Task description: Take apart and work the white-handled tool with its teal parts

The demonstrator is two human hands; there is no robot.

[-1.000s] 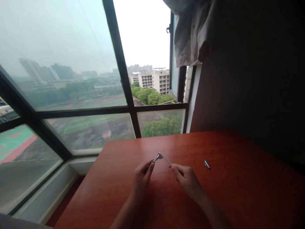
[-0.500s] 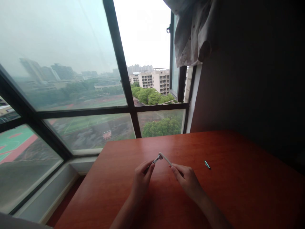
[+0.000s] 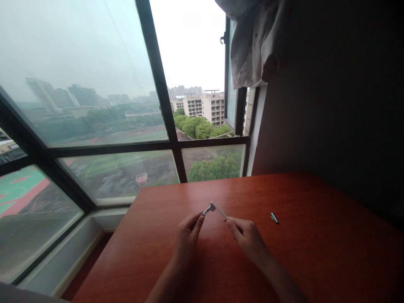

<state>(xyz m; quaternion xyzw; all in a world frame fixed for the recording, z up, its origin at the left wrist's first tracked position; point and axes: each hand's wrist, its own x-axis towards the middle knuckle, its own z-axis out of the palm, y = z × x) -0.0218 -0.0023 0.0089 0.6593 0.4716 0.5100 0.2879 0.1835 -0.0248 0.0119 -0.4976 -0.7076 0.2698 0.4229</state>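
My left hand [image 3: 188, 233] is closed round the dark handle of a razor [image 3: 207, 209], its silver neck and head pointing up and to the right. In my right hand [image 3: 244, 233], thumb and fingers pinch a slim pale stick that looks like a toothbrush [image 3: 220, 210]. Its far end meets the razor's head, and the bristles, if any, are too small to make out. Both hands are above the reddish-brown table [image 3: 246, 193]. To the right of my right hand lies a small green and silver piece like a pen cap [image 3: 274, 218].
A dark-framed window [image 3: 173, 145] borders the table's far and left sides, with one pane swung open. Grey cloth [image 3: 252, 54] hangs at the upper right, beside a dark wall [image 3: 315, 105]. The table's left edge drops to a low ledge [image 3: 78, 248].
The razor's head has shifted very slightly against the tip of the toothbrush. Both hands keep the same hold and nearly the same place.
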